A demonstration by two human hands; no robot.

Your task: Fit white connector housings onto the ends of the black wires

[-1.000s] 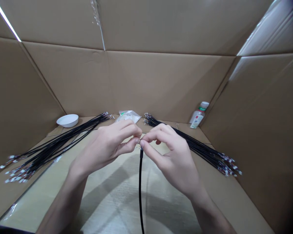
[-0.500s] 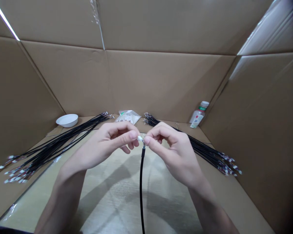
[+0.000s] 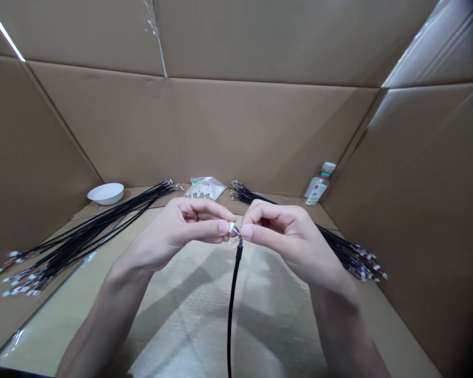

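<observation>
My left hand [image 3: 185, 226] pinches a small white connector [image 3: 232, 227] between thumb and fingertips. Just to its right, my right hand [image 3: 281, 236] is closed in a pinch on the thin coloured wires [image 3: 239, 237] that come out of a black cable [image 3: 233, 294]. The wires run into the connector's right side; how deep they sit in it is too small to tell. From there the cable hangs down toward the bottom edge of the view. My fingertips hide part of the connector and wires.
Black cables with white connectors [image 3: 98, 226] lie in a bundle at left. Another cable bundle [image 3: 339, 252] lies at right, partly behind my right hand. At the back are a white bowl [image 3: 105, 194], a clear bag of small white parts [image 3: 205, 188] and a bottle [image 3: 319, 185]. Cardboard walls [image 3: 276, 136] surround the table.
Both hands have shifted slightly right, carrying the connector and the cable's top end with them. The connector has turned and shows more of itself beside the wires.
</observation>
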